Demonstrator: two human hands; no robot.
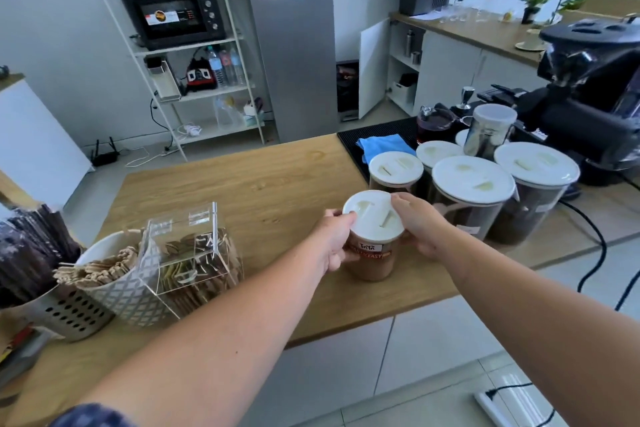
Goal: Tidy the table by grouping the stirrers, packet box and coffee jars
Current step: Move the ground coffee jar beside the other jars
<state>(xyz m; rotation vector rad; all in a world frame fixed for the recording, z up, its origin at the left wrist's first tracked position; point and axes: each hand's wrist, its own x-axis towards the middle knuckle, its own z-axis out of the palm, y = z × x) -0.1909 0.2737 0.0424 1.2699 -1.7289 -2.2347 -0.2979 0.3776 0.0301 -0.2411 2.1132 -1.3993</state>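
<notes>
A coffee jar (372, 265) with a white lid and light brown powder stands on the wooden table (263, 184). My left hand (334, 241) grips its left side and my right hand (420, 225) grips its right side. Behind it to the right stand several more white-lidded coffee jars (472, 191). At the left a clear acrylic packet box (192, 253) holds packets. Touching the box is a white lattice cup of wooden stirrers (100, 269). A perforated metal holder (69, 314) with dark stirrers sits at the far left.
A black coffee machine (588, 97) stands at the right, with a metal canister (490, 130), a dark glass jug (434, 125) and a blue cloth (382, 146) on a black mat. Black cables (595, 253) hang over the table's right edge.
</notes>
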